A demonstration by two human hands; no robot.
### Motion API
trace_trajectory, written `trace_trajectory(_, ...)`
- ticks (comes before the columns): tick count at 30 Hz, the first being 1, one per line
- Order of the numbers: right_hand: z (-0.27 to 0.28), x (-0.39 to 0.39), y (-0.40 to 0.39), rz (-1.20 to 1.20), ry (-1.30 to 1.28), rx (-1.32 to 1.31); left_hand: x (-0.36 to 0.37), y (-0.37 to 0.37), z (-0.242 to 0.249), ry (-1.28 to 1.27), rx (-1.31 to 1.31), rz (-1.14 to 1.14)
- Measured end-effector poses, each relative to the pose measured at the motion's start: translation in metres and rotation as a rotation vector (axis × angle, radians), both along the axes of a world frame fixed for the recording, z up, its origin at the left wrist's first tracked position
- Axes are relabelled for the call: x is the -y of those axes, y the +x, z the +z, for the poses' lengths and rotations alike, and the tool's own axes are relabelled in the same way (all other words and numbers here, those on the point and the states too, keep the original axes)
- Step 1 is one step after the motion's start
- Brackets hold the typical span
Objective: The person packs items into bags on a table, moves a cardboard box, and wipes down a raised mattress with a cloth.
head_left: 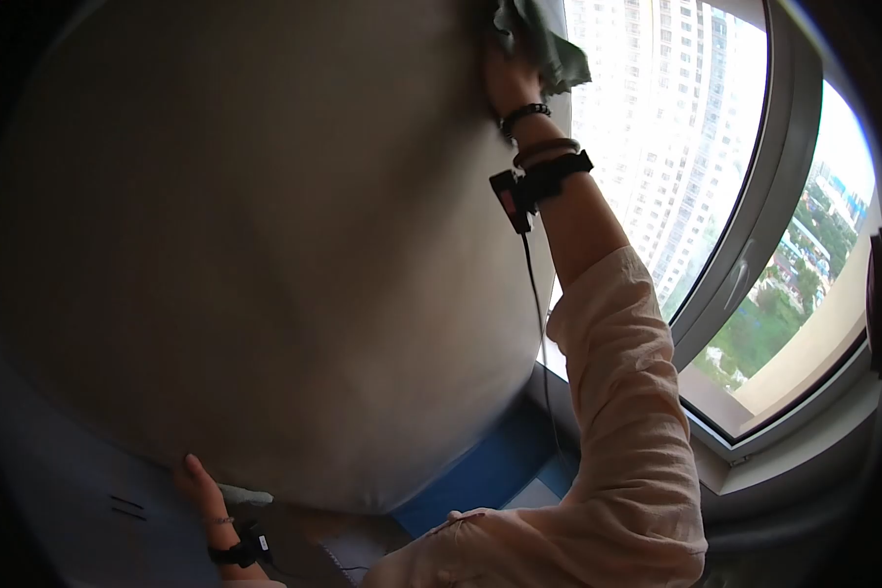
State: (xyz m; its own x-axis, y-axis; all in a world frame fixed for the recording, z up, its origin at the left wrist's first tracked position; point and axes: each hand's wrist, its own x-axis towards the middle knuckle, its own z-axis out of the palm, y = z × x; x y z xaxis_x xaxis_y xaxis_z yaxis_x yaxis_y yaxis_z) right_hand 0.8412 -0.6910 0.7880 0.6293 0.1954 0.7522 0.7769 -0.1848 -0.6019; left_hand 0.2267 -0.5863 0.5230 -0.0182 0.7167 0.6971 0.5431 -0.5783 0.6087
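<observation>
My right hand [513,83] is raised high and closed around a grey-green cloth [557,54], against the right edge of a large beige surface [294,235]. Part of the cloth hangs loose beside the wrist, over the bright window. Low on the left, my left hand [201,487] is at the bottom edge of the beige surface, its thumb pointing up. A pale, cloth-like piece [247,496] sticks out from the far side of that hand, and the other fingers are hidden. Both wrists wear a black strapped device, and the right one [510,201] trails a cable.
A window [666,127] with a grey frame fills the right side, with tall buildings and greenery outside. Below the beige surface lies a blue area [470,456]. A grey-blue panel [88,470] with two dark slots stands at lower left.
</observation>
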Motion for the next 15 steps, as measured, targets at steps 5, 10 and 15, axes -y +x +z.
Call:
trace_trajectory(5, -0.156, -0.011, 0.063, -0.035, 0.435, -0.035, 0.001, -0.018, 0.013, -0.381, -0.186, 0.098)
trace_trajectory(10, -0.143, 0.009, 0.025, 0.429, 0.271, 0.3, 0.004, 0.002, 0.004, -0.083, 0.043, 0.022)
trace_trajectory(15, -0.01, 0.0, -0.017, -0.504, 0.281, 0.51, 0.008, -0.007, 0.006, -0.156, -0.061, 0.05)
